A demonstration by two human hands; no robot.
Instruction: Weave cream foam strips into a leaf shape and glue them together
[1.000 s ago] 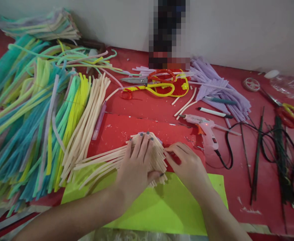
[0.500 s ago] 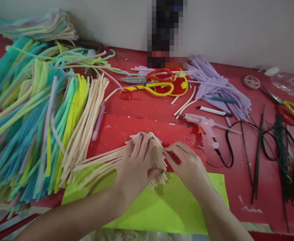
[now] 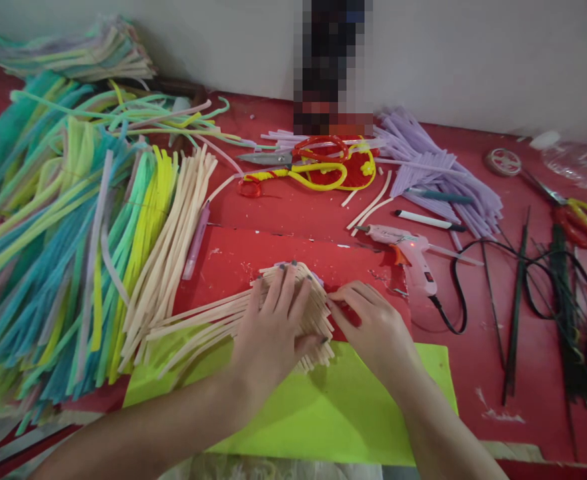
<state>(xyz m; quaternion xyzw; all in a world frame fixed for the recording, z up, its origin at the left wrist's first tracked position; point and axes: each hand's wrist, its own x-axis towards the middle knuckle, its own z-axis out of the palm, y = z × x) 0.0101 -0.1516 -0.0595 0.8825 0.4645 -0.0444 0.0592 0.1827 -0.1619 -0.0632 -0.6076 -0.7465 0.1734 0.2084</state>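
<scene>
Fingers (image 3: 273,293) of the left hand (image 3: 263,333) lie flat and slightly spread on a mat of cream stems (image 3: 316,307), pressing it to the work surface. At its right edge, the right hand (image 3: 376,323) draws thumb and forefinger close together; whether they grip a stem cannot be told. A lime-green sheet (image 3: 333,413) lies nearer than the fingers, a pink glue gun (image 3: 416,267) beyond the right ones, on a red counter (image 3: 473,373).

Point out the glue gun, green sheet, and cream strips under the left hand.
Glue gun (image 3: 418,265): head view, on the handle.
Green sheet (image 3: 318,417): head view, bare middle area.
Cream strips (image 3: 316,312): head view, near right ends.
</scene>
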